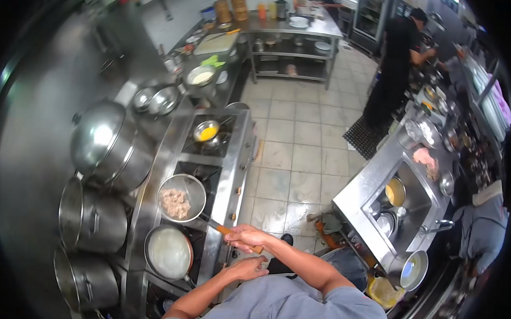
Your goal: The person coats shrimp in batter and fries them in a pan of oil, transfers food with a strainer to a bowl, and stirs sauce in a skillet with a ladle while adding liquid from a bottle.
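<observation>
My right hand (246, 238) is wrapped round the wooden handle of a strainer (203, 204). Pale pinkish-beige pieces of food (175, 203), perhaps cooked meat or fish, lie inside it. The strainer is above the stove, just behind a frying pan (169, 252) with whitish, cloudy contents. My left hand (247, 268) is at the stove's front edge, below the strainer handle, fingers apart and holding nothing that I can see. Farther along the stove, a small metal bowl (206, 131) with yellow liquid sits over a burner.
Large stockpots (98, 218) line the left side of the stove (231, 158). On the right is a sink (414, 210) with dishes, and a saucepan (415, 271) at its near corner. A person in dark clothes (398, 57) stands at the far right counter. A steel table (294, 27) crosses the back.
</observation>
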A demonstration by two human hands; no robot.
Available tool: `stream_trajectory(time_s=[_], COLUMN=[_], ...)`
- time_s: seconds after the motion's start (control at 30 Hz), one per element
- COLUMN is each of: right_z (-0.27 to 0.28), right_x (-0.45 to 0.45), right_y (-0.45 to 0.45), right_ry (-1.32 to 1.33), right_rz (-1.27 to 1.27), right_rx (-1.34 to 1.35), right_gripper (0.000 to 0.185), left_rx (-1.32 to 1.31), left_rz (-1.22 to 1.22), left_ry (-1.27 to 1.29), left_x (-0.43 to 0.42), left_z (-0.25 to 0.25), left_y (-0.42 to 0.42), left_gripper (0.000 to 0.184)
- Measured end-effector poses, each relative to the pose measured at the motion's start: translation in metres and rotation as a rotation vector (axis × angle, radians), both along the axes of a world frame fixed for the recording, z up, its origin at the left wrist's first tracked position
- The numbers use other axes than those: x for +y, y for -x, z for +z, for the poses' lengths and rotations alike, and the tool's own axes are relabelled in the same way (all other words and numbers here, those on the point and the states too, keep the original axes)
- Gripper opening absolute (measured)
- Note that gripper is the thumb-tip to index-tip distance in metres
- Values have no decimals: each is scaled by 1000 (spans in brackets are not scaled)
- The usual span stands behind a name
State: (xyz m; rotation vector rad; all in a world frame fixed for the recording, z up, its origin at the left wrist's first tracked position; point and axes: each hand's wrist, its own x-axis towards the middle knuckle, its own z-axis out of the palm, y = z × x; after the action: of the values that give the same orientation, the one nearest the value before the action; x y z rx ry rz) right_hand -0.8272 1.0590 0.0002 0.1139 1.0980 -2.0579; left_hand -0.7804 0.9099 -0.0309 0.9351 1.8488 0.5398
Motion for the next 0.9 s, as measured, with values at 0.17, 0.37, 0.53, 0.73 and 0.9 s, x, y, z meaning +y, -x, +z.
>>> stream_trajectory(time_s=[0.17,0.37,0.53,0.73,0.9], right_z=[-2,-41,-10,4,-40], right_x=[136,279,381,464,511], right_y=[30,97,171,265,343], right_ry=[-239,-684,-611,-588,-543], right_rz=[-270,-554,-691,-854,-945], right_rx=[148,57,71,120,-11], right_gripper=[22,19,21,20,17], left_rx=[66,61,22,0,55], left_rz=[89,381,548,398,129], left_ry=[62,148,153,146,86], left_x=[22,33,64,135,232], left_z=[-4,-22,-36,-71,-41], left_y=[61,113,170,324,482], left_gripper=[57,57,59,60,57])
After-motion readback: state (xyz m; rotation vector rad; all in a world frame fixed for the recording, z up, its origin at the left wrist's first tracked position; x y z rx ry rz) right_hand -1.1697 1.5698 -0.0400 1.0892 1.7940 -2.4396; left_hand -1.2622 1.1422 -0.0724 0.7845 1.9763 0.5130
